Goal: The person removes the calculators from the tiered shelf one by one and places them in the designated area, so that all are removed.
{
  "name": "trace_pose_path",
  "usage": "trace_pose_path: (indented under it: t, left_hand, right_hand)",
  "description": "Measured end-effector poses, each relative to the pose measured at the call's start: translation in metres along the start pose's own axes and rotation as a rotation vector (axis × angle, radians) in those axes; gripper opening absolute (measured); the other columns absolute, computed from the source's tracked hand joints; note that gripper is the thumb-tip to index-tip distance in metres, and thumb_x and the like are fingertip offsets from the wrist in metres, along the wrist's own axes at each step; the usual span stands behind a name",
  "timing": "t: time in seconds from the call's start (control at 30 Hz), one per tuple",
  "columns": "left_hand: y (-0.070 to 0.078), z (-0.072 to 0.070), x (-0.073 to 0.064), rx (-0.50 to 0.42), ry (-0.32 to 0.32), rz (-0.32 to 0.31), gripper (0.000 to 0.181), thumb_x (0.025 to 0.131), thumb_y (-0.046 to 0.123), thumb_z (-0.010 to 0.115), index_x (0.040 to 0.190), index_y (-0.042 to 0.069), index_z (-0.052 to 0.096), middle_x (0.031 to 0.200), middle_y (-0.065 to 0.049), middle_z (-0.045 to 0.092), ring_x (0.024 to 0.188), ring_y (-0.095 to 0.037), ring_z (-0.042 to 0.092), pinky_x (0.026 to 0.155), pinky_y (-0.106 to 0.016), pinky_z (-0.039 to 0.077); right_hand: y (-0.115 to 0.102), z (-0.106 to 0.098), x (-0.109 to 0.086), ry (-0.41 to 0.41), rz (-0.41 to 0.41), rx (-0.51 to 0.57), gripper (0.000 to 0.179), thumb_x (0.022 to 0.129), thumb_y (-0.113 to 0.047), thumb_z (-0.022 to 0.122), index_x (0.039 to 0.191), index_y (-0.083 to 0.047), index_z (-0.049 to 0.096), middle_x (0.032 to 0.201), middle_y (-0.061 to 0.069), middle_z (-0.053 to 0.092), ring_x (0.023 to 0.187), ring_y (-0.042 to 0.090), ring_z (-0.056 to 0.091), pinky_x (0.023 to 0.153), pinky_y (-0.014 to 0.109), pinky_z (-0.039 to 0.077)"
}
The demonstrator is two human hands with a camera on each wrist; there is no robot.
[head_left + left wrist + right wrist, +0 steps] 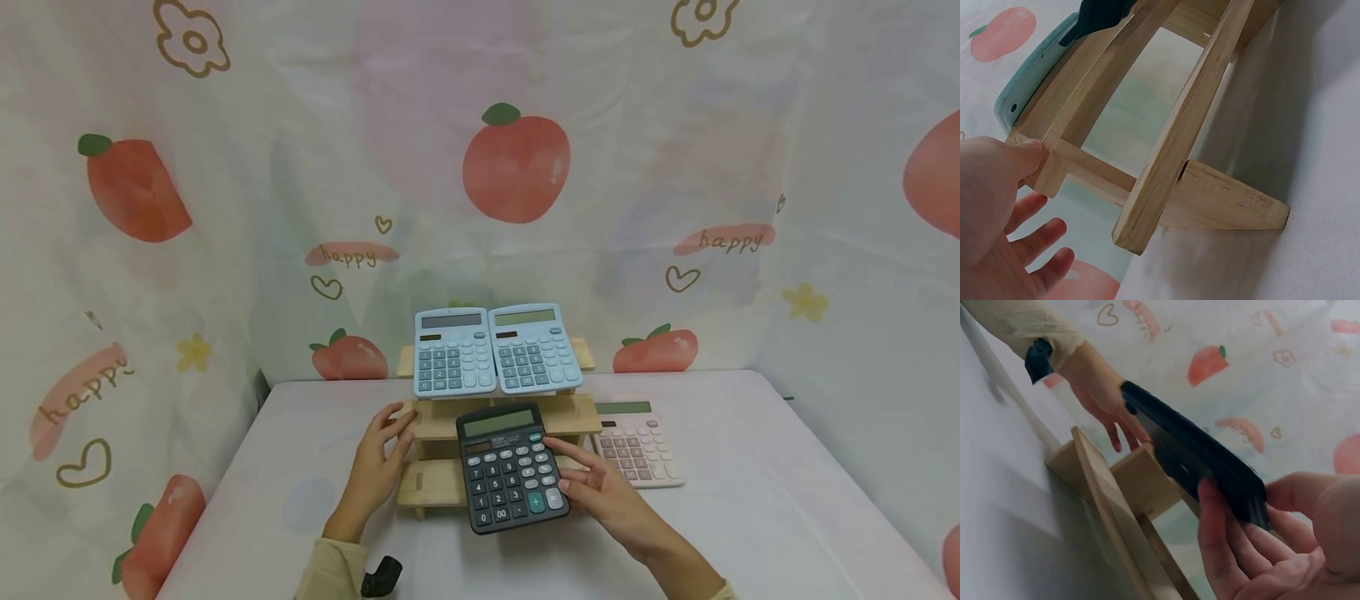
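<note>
A black calculator is tilted in front of a stepped wooden stand, its keys facing me. My right hand grips its right edge, with fingertips against its underside in the right wrist view. My left hand pinches the left end of the stand's middle step between thumb and forefinger, its other fingers loose below in the left wrist view. Two light blue calculators lean side by side on the top step. The black calculator hides part of the lower steps.
A pink calculator lies on the white table to the right of the stand, partly behind it. Close to my left sleeve is a small black curved object. A fruit-printed cloth hangs behind the table and at both sides.
</note>
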State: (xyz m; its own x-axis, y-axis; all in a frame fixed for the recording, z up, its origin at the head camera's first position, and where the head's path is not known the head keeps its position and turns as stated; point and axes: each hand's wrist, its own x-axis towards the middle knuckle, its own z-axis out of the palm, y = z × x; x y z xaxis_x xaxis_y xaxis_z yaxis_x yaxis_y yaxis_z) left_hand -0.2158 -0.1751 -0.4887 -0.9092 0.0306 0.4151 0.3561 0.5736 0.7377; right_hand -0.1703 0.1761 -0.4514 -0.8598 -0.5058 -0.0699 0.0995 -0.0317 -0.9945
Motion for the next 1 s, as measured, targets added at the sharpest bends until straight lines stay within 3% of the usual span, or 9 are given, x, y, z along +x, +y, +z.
trace_pose_path:
  t: [0.13, 0.33, 0.73, 1.0]
  left_hand:
    - [0.000, 0.000, 0.000, 0.008, 0.003, -0.007, 0.037, 0.102, 0.020, 0.060, 0.136, 0.005, 0.063, 0.150, -0.020, 0.049, 0.128, -0.039, 0.055, 0.106, -0.061, 0.044]
    - [0.002, -0.002, -0.001, 0.006, 0.009, -0.004, 0.038, 0.102, 0.020, 0.061, 0.136, 0.003, 0.064, 0.150, -0.020, 0.049, 0.128, -0.039, 0.055, 0.106, -0.062, 0.044]
    - [0.005, -0.002, -0.001, 0.002, 0.004, -0.005, 0.037, 0.102, 0.017, 0.061, 0.136, 0.003, 0.064, 0.149, -0.021, 0.049, 0.129, -0.040, 0.054, 0.106, -0.062, 0.044]
    - [0.005, -0.002, -0.001, -0.002, 0.001, -0.006, 0.037, 0.102, 0.017, 0.061, 0.135, 0.003, 0.064, 0.149, -0.021, 0.049, 0.128, -0.040, 0.054, 0.105, -0.063, 0.044]
  right_hand:
    - [-0.001, -0.014, -0.003, -0.056, 0.001, -0.006, 0.063, 0.103, -0.011, 0.055, 0.159, -0.005, 0.027, 0.140, 0.013, 0.063, 0.112, 0.015, 0.071, 0.089, 0.032, 0.060]
    - [0.000, -0.036, -0.004, -0.087, 0.004, -0.009, 0.059, 0.103, -0.012, 0.057, 0.157, -0.012, 0.035, 0.127, -0.001, 0.072, 0.110, 0.016, 0.073, 0.089, 0.031, 0.060]
    - [0.003, -0.070, -0.012, -0.088, -0.061, -0.019, 0.052, 0.104, -0.006, 0.050, 0.152, -0.025, 0.043, 0.127, -0.006, 0.071, 0.110, 0.015, 0.072, 0.089, 0.031, 0.060]
    - [0.004, -0.091, -0.021, -0.093, -0.130, 0.029, 0.052, 0.105, 0.001, 0.045, 0.148, -0.028, 0.048, 0.129, -0.006, 0.070, 0.110, 0.013, 0.072, 0.087, 0.030, 0.060]
